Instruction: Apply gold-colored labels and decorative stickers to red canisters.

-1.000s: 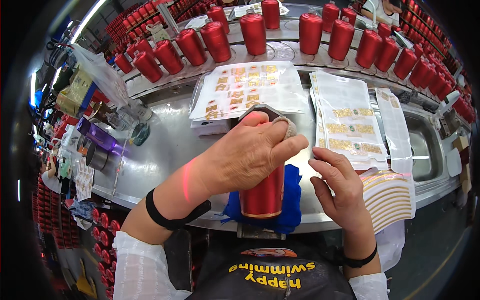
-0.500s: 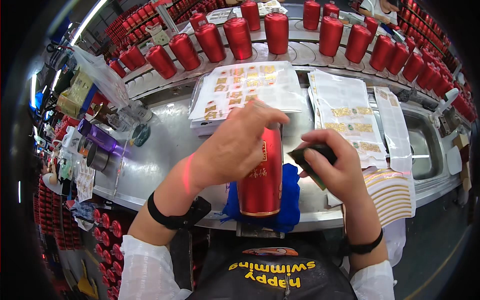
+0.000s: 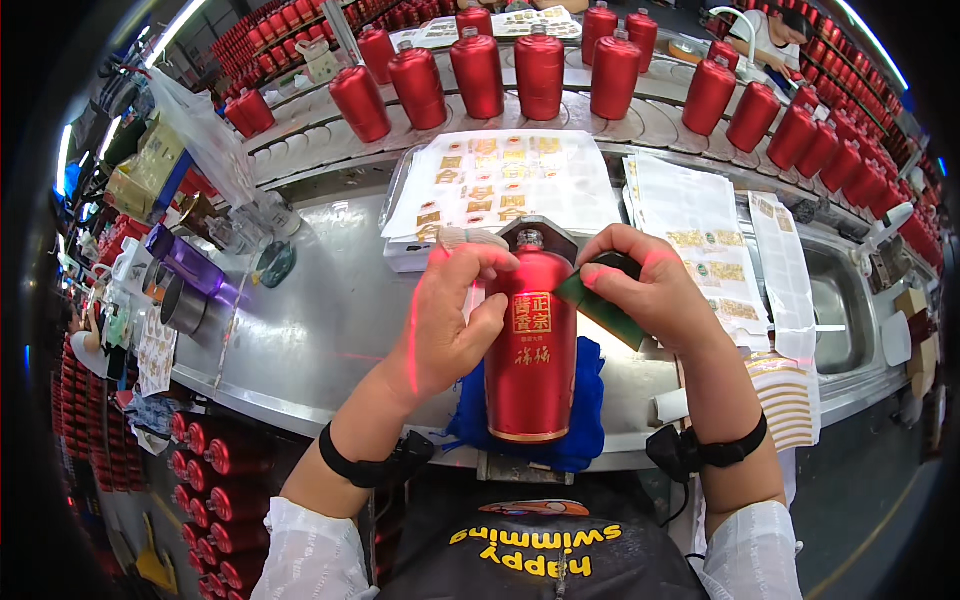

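At the near edge of a steel worktop (image 3: 320, 310), a worker is bringing both hands to a red bottle (image 3: 530, 400), which is resting against a blue cloth (image 3: 590, 390). Half a second ago the left hand (image 3: 432, 330) was covering the bottle's upper front; now it is keeping to the left side, thumb and fingers parting around a gap, fingertips reaching the shoulder. The right hand (image 3: 655, 295) is pinching a dark green flat piece (image 3: 612, 318) and has swung in, its tip meeting the right shoulder. The shift is baring the neck and a gold emblem (image 3: 532, 314), apparently turning the work to the shoulder. Fingers are hiding part of the green piece; whether the left hand is gripping anything small, or the bottle is leaning, is proving impossible to tell.
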Tool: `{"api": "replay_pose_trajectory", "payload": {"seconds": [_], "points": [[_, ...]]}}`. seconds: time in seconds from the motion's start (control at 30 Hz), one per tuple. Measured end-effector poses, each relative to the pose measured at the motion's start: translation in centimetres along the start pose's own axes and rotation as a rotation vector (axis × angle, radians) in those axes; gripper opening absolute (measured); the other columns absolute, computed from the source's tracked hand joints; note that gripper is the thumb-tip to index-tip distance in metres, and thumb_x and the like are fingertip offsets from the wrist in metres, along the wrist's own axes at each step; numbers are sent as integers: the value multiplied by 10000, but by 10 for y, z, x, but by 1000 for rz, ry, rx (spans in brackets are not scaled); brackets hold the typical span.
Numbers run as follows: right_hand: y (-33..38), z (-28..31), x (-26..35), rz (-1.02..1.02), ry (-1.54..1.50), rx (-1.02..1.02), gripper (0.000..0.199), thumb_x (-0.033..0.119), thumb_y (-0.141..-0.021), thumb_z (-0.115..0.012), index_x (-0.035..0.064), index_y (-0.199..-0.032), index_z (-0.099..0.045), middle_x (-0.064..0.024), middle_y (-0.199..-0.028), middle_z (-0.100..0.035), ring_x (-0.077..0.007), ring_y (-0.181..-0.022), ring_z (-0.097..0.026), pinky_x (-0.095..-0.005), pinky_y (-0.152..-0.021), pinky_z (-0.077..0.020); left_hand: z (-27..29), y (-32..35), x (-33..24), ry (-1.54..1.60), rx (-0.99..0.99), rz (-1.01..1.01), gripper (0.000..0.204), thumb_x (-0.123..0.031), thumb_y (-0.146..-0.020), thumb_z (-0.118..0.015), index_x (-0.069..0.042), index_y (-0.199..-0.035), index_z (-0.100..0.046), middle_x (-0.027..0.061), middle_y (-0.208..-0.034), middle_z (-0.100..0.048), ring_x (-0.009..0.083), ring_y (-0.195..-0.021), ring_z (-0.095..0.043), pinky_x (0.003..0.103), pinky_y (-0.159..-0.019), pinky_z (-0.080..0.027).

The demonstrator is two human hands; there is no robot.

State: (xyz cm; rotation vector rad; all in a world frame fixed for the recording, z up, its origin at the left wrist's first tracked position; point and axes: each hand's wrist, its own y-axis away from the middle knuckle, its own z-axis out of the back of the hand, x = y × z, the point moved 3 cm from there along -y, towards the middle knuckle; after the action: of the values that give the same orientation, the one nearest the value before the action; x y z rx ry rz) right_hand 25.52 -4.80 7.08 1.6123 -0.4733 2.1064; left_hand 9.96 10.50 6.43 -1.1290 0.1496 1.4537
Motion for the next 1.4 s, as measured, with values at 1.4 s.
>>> {"api": "replay_pose_trajectory", "payload": {"seconds": [1.4], "points": [[1,5,7,51,130,-95,172,135,-823,-634,-5,-922,-644,-69,-772,-655,-114,-731,-579,-274,-691,-487,-13,-24,-28,-420,132,-510,388,63,-761,-520,-61,-1128,-550,121,-979,-604,310,-913,-567,403,-937,-382]]}}
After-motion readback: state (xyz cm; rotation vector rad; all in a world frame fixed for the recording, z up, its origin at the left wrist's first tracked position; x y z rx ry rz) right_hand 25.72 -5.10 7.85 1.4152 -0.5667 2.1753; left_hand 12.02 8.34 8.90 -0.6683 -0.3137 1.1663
